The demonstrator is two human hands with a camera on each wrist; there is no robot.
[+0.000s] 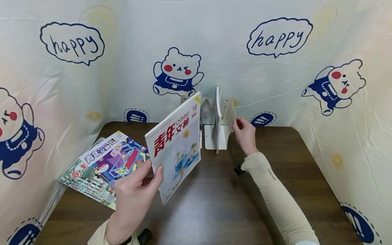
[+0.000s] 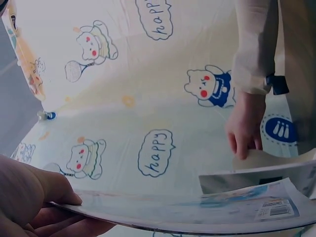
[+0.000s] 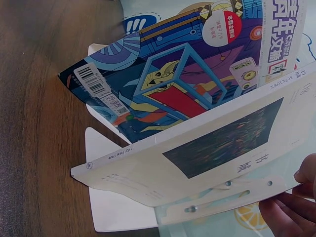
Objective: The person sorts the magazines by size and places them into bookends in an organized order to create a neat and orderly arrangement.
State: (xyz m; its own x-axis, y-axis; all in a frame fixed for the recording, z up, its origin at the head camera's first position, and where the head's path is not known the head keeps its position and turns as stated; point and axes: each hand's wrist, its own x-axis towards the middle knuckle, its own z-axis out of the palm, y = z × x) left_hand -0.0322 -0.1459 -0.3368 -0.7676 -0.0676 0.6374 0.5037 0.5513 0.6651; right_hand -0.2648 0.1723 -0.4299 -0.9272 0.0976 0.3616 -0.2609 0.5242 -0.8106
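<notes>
My left hand (image 1: 137, 185) grips the lower corner of a white magazine (image 1: 176, 144) with red characters and holds it upright over the brown table (image 1: 214, 204). The left wrist view shows its thumb (image 2: 37, 195) on the magazine's edge (image 2: 197, 210). Behind it stands a white metal bookend (image 1: 226, 124). My right hand (image 1: 245, 134) pinches its upright plate (image 3: 222, 197), fingers (image 3: 289, 212) below. In the right wrist view a white book (image 3: 212, 150) and a colourful magazine (image 3: 182, 74) lean in the bookend.
A pile of colourful magazines (image 1: 102, 166) lies at the table's left side. A cloth with bears and "happy" bubbles (image 1: 275, 37) walls in the table at the back and both sides. A second bookend plate (image 1: 208, 110) stands further left.
</notes>
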